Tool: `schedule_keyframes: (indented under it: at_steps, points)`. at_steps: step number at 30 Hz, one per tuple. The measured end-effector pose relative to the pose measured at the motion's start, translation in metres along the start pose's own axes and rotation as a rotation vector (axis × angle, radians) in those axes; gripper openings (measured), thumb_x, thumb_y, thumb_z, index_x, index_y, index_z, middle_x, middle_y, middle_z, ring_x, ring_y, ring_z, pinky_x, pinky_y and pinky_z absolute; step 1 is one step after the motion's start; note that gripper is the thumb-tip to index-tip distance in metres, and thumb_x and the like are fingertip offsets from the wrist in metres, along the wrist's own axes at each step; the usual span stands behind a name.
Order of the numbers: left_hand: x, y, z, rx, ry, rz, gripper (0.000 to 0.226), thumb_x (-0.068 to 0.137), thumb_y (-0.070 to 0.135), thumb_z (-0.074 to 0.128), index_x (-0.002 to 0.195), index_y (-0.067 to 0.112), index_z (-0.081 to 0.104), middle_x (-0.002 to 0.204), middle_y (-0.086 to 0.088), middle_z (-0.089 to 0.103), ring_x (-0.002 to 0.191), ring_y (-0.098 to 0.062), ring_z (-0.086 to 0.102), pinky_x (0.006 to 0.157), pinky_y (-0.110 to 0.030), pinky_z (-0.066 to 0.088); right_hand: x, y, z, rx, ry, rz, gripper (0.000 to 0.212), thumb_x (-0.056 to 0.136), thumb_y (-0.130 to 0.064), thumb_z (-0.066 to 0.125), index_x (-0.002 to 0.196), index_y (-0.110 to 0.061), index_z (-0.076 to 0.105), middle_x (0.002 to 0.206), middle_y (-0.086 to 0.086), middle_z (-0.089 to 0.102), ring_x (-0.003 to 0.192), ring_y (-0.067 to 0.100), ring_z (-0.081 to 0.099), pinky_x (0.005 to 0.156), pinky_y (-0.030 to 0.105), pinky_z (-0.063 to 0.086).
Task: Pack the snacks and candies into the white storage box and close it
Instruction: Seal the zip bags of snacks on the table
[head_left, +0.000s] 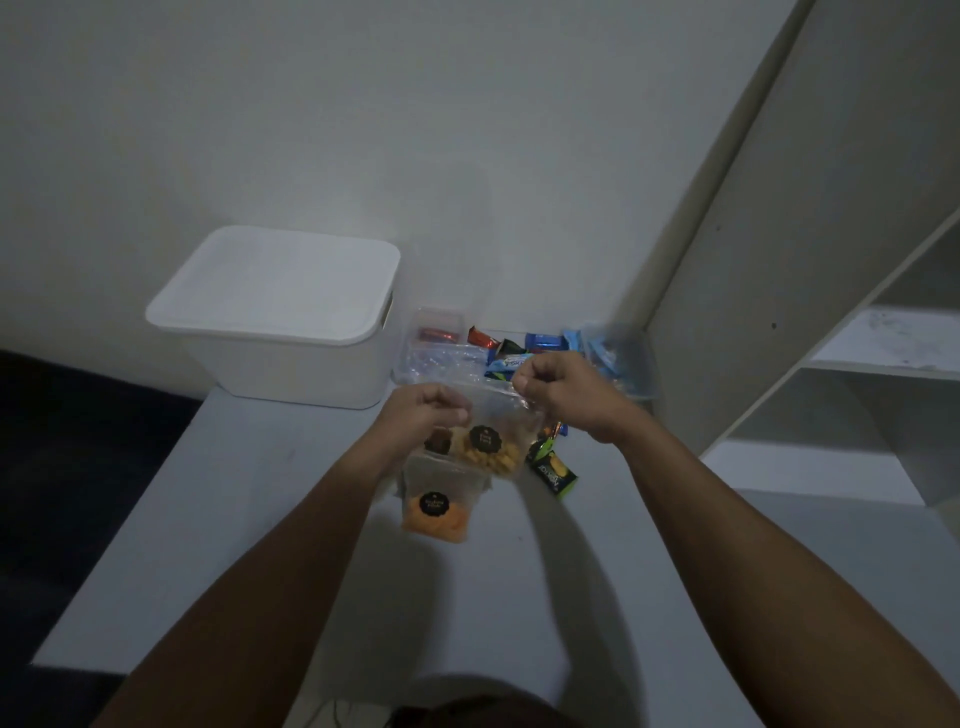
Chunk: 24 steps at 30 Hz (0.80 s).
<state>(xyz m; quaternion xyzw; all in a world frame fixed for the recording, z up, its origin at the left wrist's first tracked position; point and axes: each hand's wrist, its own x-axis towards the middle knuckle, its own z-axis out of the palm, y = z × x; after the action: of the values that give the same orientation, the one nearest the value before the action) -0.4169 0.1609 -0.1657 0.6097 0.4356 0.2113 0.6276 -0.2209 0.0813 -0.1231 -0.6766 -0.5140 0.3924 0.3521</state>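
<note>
Hands pinch one clear snack bag by its top, left hand and right hand. White box sits shut nearby. Bag could slip and spill.

My left hand and right hand are bare: no rings, no gloves, no watch or band at either wrist. Both forearms are uncovered too, with no sleeve reaching into view anywhere.
</note>
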Motion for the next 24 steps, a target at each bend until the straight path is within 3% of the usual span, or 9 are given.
schedule_keyframes:
  at_steps: [3,6,8,10,13,16,18,21,24]
  points:
    - [-0.01,-0.021,-0.012,0.001,-0.035,-0.043,0.009,0.08,0.0,0.069,0.088,0.002,0.072,0.095,-0.023,0.071,0.085,-0.027,0.067,0.083,-0.041,0.055,0.001,0.003,0.013,-0.025,-0.039,0.028,0.024,0.096,-0.011,0.056,0.073,-0.008,0.062,0.066,0.005,0.059,0.056,0.009,0.058,0.052,0.025,0.05]
    - [-0.015,-0.029,-0.016,-0.077,0.028,-0.007,0.012,0.079,0.0,0.071,0.09,0.002,0.072,0.099,-0.025,0.07,0.088,-0.027,0.067,0.082,-0.036,0.056,0.002,0.003,0.024,-0.054,0.026,0.018,0.02,0.097,-0.013,0.055,0.08,-0.005,0.063,0.073,0.007,0.06,0.067,0.017,0.059,0.066,0.039,0.055]
    - [-0.017,-0.029,-0.015,-0.069,0.17,0.072,0.009,0.081,0.007,0.072,0.089,0.008,0.073,0.093,-0.015,0.073,0.086,-0.021,0.068,0.08,-0.029,0.055,0.006,-0.001,0.028,-0.071,0.108,-0.025,0.022,0.097,-0.015,0.055,0.076,-0.013,0.061,0.072,0.003,0.06,0.069,0.017,0.058,0.071,0.042,0.055]
    - [-0.02,-0.04,-0.012,0.06,0.424,0.18,0.012,0.085,0.022,0.069,0.089,0.011,0.073,0.088,-0.004,0.071,0.082,-0.013,0.065,0.076,-0.021,0.052,0.009,-0.004,0.028,-0.082,0.192,-0.052,0.021,0.097,-0.016,0.054,0.077,-0.013,0.061,0.071,0.004,0.06,0.069,0.018,0.058,0.07,0.04,0.053]
    - [-0.028,-0.073,-0.01,0.118,0.65,0.186,0.021,0.086,0.031,0.061,0.088,0.012,0.07,0.084,-0.002,0.068,0.086,-0.023,0.064,0.079,-0.033,0.051,0.01,-0.008,0.025,-0.113,0.214,-0.063,0.019,0.098,-0.017,0.053,0.082,-0.01,0.062,0.07,0.003,0.06,0.066,0.016,0.056,0.066,0.037,0.052]
    - [-0.02,-0.086,-0.012,0.078,0.538,0.026,0.007,0.085,0.012,0.064,0.09,0.01,0.069,0.082,-0.006,0.067,0.086,-0.028,0.066,0.08,-0.034,0.051,0.008,-0.007,0.029,-0.154,0.18,-0.061,0.022,0.098,-0.015,0.053,0.077,-0.017,0.059,0.068,0.0,0.058,0.06,0.011,0.054,0.059,0.026,0.048]
    - [-0.011,-0.086,-0.017,0.209,0.444,-0.042,0.008,0.082,0.008,0.063,0.086,0.009,0.069,0.085,-0.009,0.069,0.087,-0.028,0.066,0.083,-0.035,0.053,0.009,-0.007,0.033,-0.189,0.163,-0.063,0.024,0.097,-0.016,0.053,0.074,-0.019,0.057,0.068,-0.002,0.057,0.06,0.009,0.053,0.058,0.024,0.046]
    - [-0.007,-0.095,-0.027,0.569,0.275,-0.238,0.013,0.08,0.012,0.058,0.075,0.001,0.065,0.08,-0.015,0.068,0.082,-0.032,0.067,0.071,-0.033,0.054,0.012,-0.001,0.044,-0.17,0.099,-0.038,0.027,0.097,-0.014,0.054,0.071,-0.021,0.057,0.071,-0.002,0.058,0.066,0.011,0.057,0.066,0.033,0.054]
    - [-0.022,-0.103,-0.029,0.687,0.035,-0.493,0.012,0.076,0.011,0.063,0.07,-0.001,0.063,0.076,-0.018,0.07,0.066,-0.03,0.07,0.055,-0.033,0.056,0.015,0.007,0.057,-0.141,0.021,-0.002,0.026,0.098,-0.013,0.053,0.073,-0.02,0.058,0.073,0.002,0.061,0.072,0.02,0.063,0.073,0.044,0.059]
